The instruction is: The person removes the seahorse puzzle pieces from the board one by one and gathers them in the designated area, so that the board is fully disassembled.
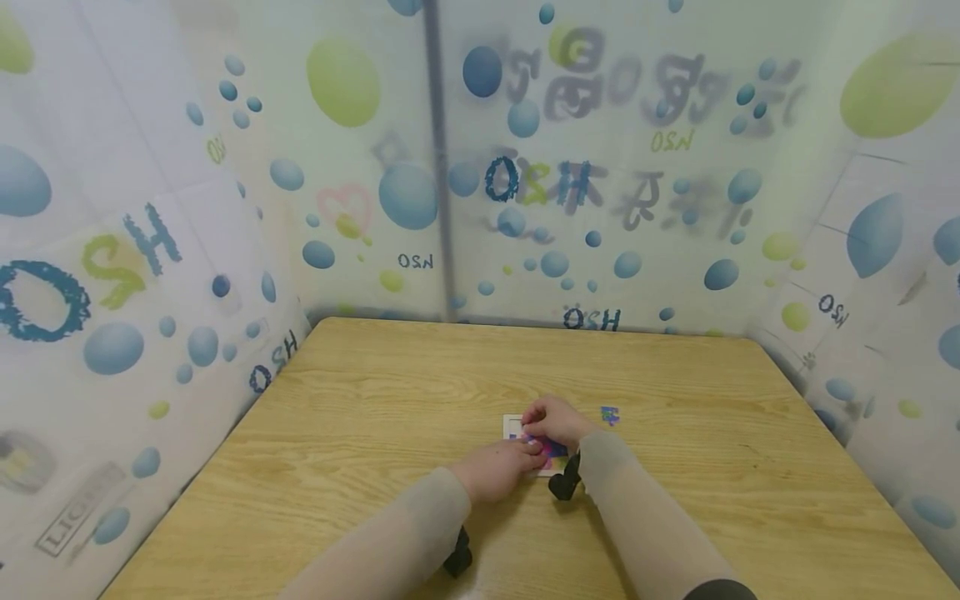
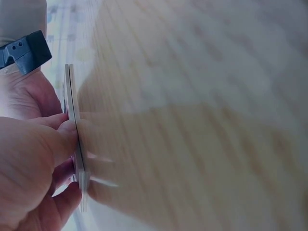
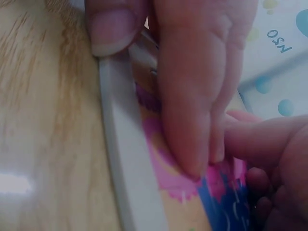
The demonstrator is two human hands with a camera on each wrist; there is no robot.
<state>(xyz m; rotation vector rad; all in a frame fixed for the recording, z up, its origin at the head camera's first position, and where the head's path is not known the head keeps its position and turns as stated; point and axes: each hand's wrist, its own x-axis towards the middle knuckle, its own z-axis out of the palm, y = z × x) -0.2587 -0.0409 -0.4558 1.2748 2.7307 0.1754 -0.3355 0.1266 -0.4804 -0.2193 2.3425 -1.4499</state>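
Observation:
A small jigsaw puzzle in a white tray (image 1: 555, 474) lies on the table, its printed pieces (image 3: 173, 168) showing pink, orange and dark blue. At the near left side, my left hand (image 1: 497, 468) holds the tray, its thumb (image 2: 68, 132) against the edge and its fingers across the picture. My right hand (image 1: 558, 422) reaches over the far part of the tray; thumb and index finger pinch a puzzle piece, mostly hidden behind them. Pale bare tray surface shows at the far left corner. A loose blue-purple puzzle piece (image 1: 610, 415) lies on the table, right of the tray.
The wooden table (image 1: 360, 392) extends around the tray on every side. Curtains (image 1: 360, 192) printed with blue and green drops surround its back and sides. Dark wrist-camera mounts sit on both wrists, the right one (image 1: 566, 479) close to the tray's near right corner.

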